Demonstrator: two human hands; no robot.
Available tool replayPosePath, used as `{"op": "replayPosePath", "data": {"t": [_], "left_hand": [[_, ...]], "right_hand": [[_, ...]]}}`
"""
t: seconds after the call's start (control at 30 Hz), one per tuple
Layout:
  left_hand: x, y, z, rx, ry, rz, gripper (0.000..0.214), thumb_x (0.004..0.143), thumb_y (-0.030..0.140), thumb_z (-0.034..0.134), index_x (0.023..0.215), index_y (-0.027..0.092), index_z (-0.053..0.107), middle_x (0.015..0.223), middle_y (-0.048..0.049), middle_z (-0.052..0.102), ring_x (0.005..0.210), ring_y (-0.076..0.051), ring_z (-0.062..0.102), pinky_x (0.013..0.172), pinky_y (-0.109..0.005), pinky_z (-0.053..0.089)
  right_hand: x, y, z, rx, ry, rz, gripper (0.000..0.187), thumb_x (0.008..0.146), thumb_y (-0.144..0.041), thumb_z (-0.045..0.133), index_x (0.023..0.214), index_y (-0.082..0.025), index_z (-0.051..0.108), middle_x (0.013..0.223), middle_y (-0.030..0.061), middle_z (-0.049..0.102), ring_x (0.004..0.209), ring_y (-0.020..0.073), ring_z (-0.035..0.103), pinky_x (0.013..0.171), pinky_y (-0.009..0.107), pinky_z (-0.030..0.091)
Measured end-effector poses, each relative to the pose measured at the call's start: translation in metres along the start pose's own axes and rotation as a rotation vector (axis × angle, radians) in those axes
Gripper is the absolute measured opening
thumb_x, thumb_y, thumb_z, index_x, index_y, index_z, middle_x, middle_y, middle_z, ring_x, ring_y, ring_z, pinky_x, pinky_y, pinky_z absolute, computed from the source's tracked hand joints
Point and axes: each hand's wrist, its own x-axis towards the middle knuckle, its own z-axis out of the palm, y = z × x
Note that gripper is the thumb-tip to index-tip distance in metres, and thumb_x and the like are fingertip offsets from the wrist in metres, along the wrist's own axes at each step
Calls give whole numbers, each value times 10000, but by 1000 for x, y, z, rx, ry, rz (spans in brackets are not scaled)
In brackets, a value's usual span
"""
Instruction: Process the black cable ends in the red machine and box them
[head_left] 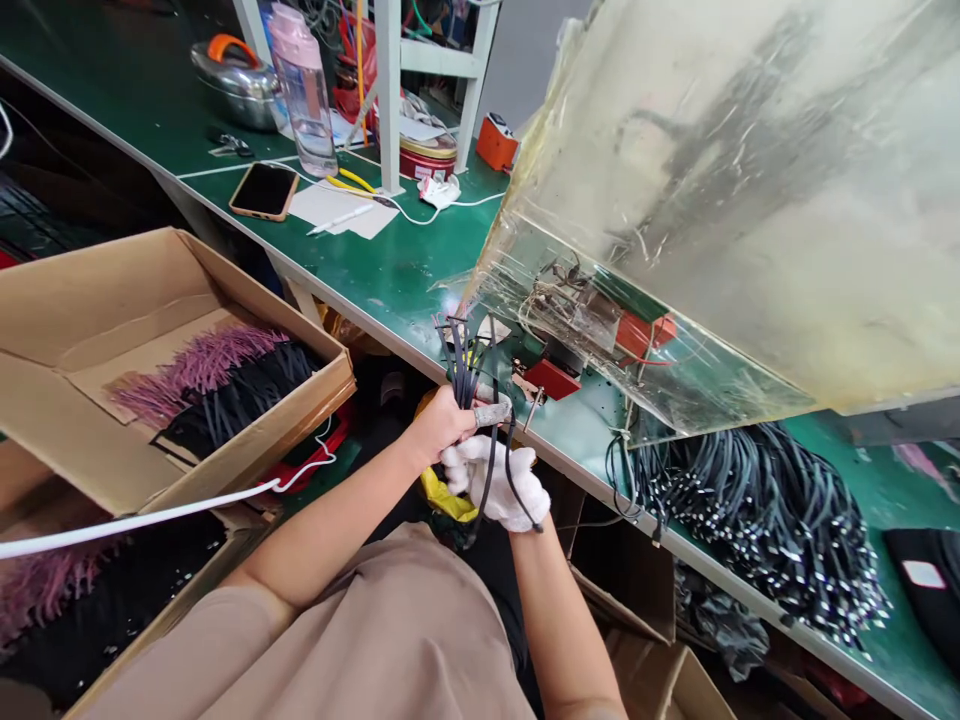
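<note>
The left hand [442, 422] squeezed its fingers tight around a bunch of black cords [463, 358] in the middle of the picture, and the white-gloved right hand [491, 485] had its fingers together just below, a good firm hold

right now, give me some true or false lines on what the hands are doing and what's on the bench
1. The right hand wears a white glove. True.
2. The left hand grips a bundle of black cables. True.
3. The smartphone lies inside the cardboard box. False: it lies on the green bench.
4. The pink-capped plastic bottle lies on its side. False: it stands upright.
5. A pile of cables lies on the bench to the right of the hands. True.
</note>
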Motion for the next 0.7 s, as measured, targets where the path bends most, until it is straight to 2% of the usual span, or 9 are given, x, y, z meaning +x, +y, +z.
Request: {"op": "replayPosePath", "data": {"t": [0.07,0.13,0.3,0.47,0.63,0.7], "left_hand": [[2,-1,-1,79,72,37,436,496,400,966,706,118,709,558,27,599,391,-27,327,373,-199,216],[4,-1,-3,137,113,72,425,493,393,967,697,123,709,569,29,598,412,-37,350,383,-198,248],[6,1,-1,202,116,82,480,538,467,937,806,107,767,613,-7,647,406,-48,350,363,-210,247],[3,4,2,260,72,115,456,648,553,854,721,118,738,537,-2,601,380,-50,314,359,-220,231],[4,5,3,275,28,106,437,735,559,786,771,126,739,477,21,534,374,-62,302,364,-219,233],[5,6,4,286,4,111,434,764,554,766,786,121,741,500,7,561,375,-60,306,366,-222,228]], "right_hand": [[-5,-5,4,-21,-4,-51,810,606,-887,713,997,-177,723,977,116,731,818,222,673,732,357,599],[-8,-8,4,-34,-7,-74,756,668,-818,742,1053,-167,736,1002,128,750,822,225,698,802,395,605],[-9,-8,0,-115,81,-91,494,801,-541,811,1106,-169,699,847,77,757,675,173,696,764,393,615],[-14,-12,6,-102,82,-66,499,821,-505,807,1152,-166,652,861,82,765,653,191,720,773,440,619],[-24,-22,12,-59,27,-22,526,799,-443,825,1208,-179,626,906,101,786,753,255,765,837,520,608],[-27,-24,12,-26,7,-3,515,810,-434,813,1214,-177,623,925,108,785,764,260,771,843,530,607]]}}
